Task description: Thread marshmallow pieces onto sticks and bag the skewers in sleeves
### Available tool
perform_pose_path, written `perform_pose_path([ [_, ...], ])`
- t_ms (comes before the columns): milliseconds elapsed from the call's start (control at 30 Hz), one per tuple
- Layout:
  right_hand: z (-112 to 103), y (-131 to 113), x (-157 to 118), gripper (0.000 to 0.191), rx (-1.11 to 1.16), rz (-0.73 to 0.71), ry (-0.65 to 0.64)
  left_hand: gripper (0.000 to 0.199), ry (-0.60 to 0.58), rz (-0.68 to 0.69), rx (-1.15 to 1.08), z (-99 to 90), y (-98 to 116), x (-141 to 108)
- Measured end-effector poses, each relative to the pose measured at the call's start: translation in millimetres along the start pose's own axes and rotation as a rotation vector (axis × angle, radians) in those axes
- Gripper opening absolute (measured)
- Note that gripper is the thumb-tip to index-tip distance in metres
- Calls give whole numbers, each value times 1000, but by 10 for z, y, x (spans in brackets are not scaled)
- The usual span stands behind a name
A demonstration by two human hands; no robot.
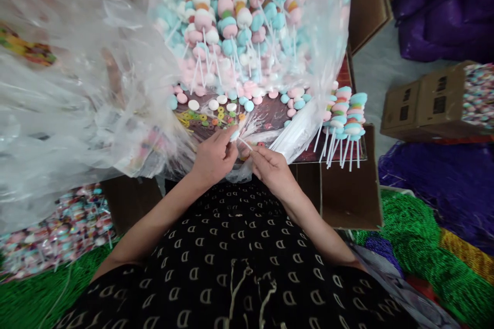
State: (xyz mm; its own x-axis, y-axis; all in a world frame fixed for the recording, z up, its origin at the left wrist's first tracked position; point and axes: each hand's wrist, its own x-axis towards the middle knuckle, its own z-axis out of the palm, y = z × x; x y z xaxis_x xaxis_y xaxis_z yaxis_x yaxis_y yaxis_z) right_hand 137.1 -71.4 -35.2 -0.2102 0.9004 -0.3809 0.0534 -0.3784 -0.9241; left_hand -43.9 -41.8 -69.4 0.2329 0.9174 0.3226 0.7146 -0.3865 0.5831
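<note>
My left hand [216, 154] pinches a small pale blue-and-white marshmallow [234, 135] near the table's front edge. Between thumb and fingers, my right hand [272, 167] grips a thin white stick [245, 143], whose far end meets the marshmallow. Whether the stick has pierced it, I cannot tell. Just beyond my hands lie small gummy rings [221, 116] in yellow, green and orange. Loose pink, white and blue marshmallows [249, 106] are scattered behind them. A bundle of white sticks [295, 133] rests in clear plastic to the right of my right hand.
A big clear bag holds marshmallow skewers [229, 31] at the back. More finished skewers [353, 115] overhang the table's right edge. Crumpled plastic [96, 77] covers the left. An open cardboard box [349, 190] stands below right; printed cartons [436, 97] lie farther right.
</note>
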Motion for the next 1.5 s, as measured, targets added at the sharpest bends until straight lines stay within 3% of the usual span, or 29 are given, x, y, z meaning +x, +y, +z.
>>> perform_pose_path([
  [100, 26, 6, 38, 35, -46, -42, 12, 45, -39, 44, -41, -10, 104, -4],
  [267, 51, 56, 126, 46, -76, -101, 37, 47, -161, 93, -181, -53, 178, 6],
  [400, -8, 61, 154, 45, 87, -83, 33, 46, -78, -25, -259, -208, -1, 91],
  [500, -61, 62, 148, 47, 149, -55, 79, 31, 40, -134, -60, -294, -250, 202],
  [633, -83, 83, 135, 44, 175, -50, 100, 12, -52, -122, 213, -234, -515, 315],
  [800, -81, 90, 119, 41, 78, -25, 12, 11, -32, -94, 212, -132, -575, 310],
  [967, -95, 120, 126, 37, -79, -36, -30, 8, 3, -117, 184, -169, -554, 264],
  [1067, -100, 104, 115, 35, -104, -37, -26, 8, 33, -186, 58, -233, -523, 253],
  [1333, -49, -42, 35, 34, -49, -58, -130, 13, -8, -400, -695, -220, -388, 217],
  [1500, -42, -24, 33, 33, -102, -56, -107, 16, -18, -418, -743, -195, -301, 194],
])
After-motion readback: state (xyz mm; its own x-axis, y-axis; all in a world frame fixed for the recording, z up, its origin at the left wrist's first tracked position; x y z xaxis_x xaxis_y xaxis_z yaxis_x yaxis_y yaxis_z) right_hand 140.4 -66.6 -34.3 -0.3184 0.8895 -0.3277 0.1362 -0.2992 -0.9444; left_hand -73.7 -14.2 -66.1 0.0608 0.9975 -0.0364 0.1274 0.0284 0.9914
